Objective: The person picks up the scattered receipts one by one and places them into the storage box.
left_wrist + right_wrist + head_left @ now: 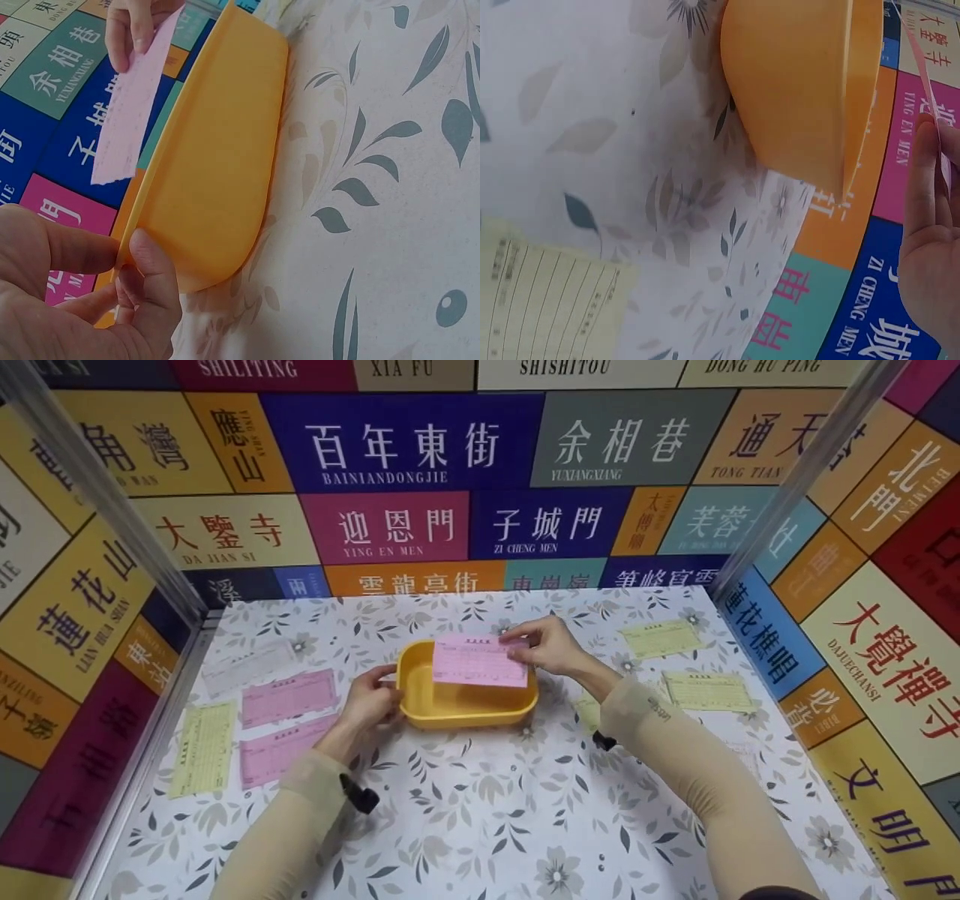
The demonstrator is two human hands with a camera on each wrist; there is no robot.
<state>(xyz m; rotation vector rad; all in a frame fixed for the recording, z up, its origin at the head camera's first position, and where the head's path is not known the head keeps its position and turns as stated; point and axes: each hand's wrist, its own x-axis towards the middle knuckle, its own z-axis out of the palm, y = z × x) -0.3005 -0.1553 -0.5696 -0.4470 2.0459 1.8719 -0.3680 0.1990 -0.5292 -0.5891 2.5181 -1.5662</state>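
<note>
A yellow-orange plastic basin (pixel 469 718) stands mid-table. My left hand (pixel 373 697) pinches its left rim between thumb and fingers, seen close in the left wrist view, where the basin's outer wall (pixel 217 165) fills the middle. Over the basin's right part, my right hand (pixel 551 645) holds a pink printed slip (pixel 480 661) by its upper right corner. In the left wrist view the slip (pixel 139 105) hangs above the rim. At the edge of the right wrist view, the right hand (pixel 934 232) pinches the slip, seen nearly edge-on.
Two pink slips (pixel 289 697), a yellow slip (pixel 202 750) and a whitish slip (pixel 247 667) lie at left. At right are yellow slips (pixel 660 639), (pixel 707 691), one partly under the right forearm (pixel 587 711). Printed walls surround the floral tabletop (pixel 480 825).
</note>
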